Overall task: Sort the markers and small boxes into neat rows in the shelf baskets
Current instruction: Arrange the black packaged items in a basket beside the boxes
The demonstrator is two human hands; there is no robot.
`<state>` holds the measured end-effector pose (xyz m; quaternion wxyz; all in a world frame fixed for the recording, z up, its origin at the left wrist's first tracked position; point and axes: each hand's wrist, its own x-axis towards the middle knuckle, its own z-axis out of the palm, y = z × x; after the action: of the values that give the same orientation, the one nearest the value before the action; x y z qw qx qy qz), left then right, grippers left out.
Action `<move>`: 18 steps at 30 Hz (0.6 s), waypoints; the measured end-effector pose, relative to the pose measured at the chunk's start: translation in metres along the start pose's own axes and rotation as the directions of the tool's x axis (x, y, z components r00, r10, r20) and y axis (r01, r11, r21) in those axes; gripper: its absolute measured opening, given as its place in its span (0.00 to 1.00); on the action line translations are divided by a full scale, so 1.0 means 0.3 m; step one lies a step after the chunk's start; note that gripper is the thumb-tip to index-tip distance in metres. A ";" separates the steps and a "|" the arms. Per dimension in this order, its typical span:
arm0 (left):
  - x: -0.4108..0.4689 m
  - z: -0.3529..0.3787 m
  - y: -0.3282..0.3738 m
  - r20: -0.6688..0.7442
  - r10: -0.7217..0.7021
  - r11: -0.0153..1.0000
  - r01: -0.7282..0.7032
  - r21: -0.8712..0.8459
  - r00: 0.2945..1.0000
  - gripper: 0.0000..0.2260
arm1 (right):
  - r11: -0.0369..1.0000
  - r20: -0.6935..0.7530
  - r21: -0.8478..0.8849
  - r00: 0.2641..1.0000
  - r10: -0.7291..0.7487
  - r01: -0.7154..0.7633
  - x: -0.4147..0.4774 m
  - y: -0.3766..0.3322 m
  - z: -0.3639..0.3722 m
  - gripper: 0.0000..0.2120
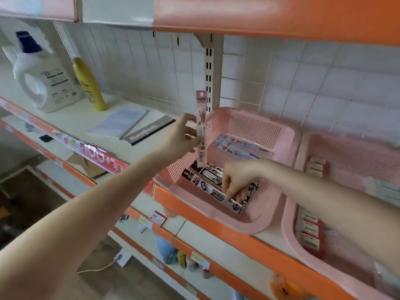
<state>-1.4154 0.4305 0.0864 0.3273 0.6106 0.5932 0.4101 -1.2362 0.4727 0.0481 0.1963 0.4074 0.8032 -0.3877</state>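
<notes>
Partly done: one row of markers [240, 146] lies at the basket's [255, 225] 12 o'clock end. The left hand [184, 135] pinches a pink pack [201, 118] upright over its 9 o'clock rim. The right hand [240, 176] pinches a loose pack [234, 205] from the jumble at 6 o'clock.

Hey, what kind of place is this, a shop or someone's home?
Probably a small shop: orange-edged display shelving with price tags, a detergent bottle on the shelf, and a pink basket of packaged markers.
</notes>
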 end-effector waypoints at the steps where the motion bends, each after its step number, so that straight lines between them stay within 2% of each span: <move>1: 0.002 -0.009 -0.008 0.023 -0.001 1.000 0.001 0.012 1.000 0.17 | 1.000 -0.009 -0.012 1.000 0.009 -0.009 0.002 -0.005 0.005 0.03; 4: 0.026 -0.023 -0.031 0.042 0.010 0.998 -0.013 0.066 0.999 0.18 | 1.000 -0.081 -0.015 0.997 0.011 -0.012 -0.021 -0.017 -0.028 0.04; 6: 0.048 -0.013 -0.029 0.044 0.034 0.997 -0.037 0.065 0.998 0.18 | 0.999 -0.200 0.036 0.980 -0.007 0.014 -0.040 -0.015 -0.075 0.06; 9: 0.071 0.029 -0.025 0.053 0.044 0.999 -0.043 -0.014 0.998 0.18 | 0.980 -0.466 0.171 0.885 -0.009 0.100 -0.045 0.009 -0.130 0.07; 11: 0.083 0.060 -0.030 0.052 0.036 0.997 -0.032 -0.076 0.998 0.18 | 0.941 -0.580 0.271 0.815 -0.009 0.204 -0.035 0.024 -0.137 0.09; 14: 0.088 0.096 -0.039 0.068 0.019 0.987 -0.008 -0.159 0.997 0.18 | 0.879 -0.651 0.351 0.759 -0.019 0.324 -0.010 0.037 -0.105 0.11; 18: 0.085 0.102 -0.042 0.085 0.013 0.988 0.001 -0.153 0.996 0.20 | 0.903 -0.688 0.298 0.725 -0.021 0.309 0.014 0.053 -0.083 0.06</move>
<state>-1.3951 0.4594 0.0643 0.3971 0.6025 0.5436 0.4288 -1.2257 0.5000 0.0535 -0.2275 0.4749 0.7584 -0.3840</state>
